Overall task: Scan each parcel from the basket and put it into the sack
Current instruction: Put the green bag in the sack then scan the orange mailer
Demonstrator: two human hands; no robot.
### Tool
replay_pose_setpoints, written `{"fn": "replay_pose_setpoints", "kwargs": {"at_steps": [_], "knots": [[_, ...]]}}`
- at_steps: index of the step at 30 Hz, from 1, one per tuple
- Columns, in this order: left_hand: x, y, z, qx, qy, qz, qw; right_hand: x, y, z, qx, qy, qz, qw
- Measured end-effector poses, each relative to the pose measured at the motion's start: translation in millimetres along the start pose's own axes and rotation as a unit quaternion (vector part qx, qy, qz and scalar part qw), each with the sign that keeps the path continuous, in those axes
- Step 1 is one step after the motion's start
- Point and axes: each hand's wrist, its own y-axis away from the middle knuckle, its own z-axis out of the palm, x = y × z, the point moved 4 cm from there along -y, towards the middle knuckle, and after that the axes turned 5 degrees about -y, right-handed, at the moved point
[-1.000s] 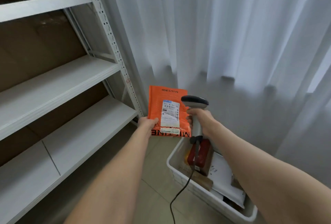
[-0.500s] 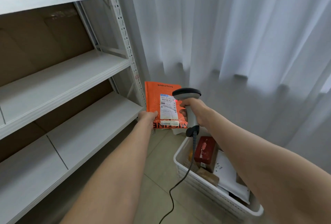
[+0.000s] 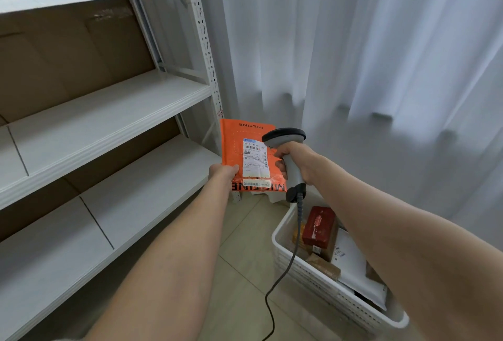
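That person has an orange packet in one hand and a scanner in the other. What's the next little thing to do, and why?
Probably aim the scanner at the barcode on the white label and trigger it. The left hand holds the orange parcel with the label facing up, the right hand grips the scanner beside it, and no scan light shows on the label. No sack is in view.

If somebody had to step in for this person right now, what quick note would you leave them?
Left hand: grips the orange parcel by its lower edge, label toward the camera.
Right hand: grips the barcode scanner, its head beside the label.
White basket on the floor holds more parcels, among them a red box.
Done: this parcel is out and at the scanner; whether it has read is unclear.
Left: sack it (sack not in view), then the rest.
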Motion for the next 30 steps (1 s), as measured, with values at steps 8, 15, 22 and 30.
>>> {"fn": "replay_pose_setpoints", "kwargs": {"at_steps": [8,15,22,30], "knots": [[-6,-7,-22,-0.002,-0.005,-0.003,1.000,6,-7,20,-0.002,-0.016,0.009,1.000],[-25,-29,-42,-0.005,-0.022,-0.002,1.000,43,-25,31,0.087,-0.094,0.004,0.992],[-63,-21,-84,-0.004,-0.008,0.002,1.000,98,-16,51,0.137,-0.116,0.028,0.983],[-127,44,-169,-0.062,0.013,-0.021,0.998,165,33,114,0.098,-0.130,0.048,0.986]]}}
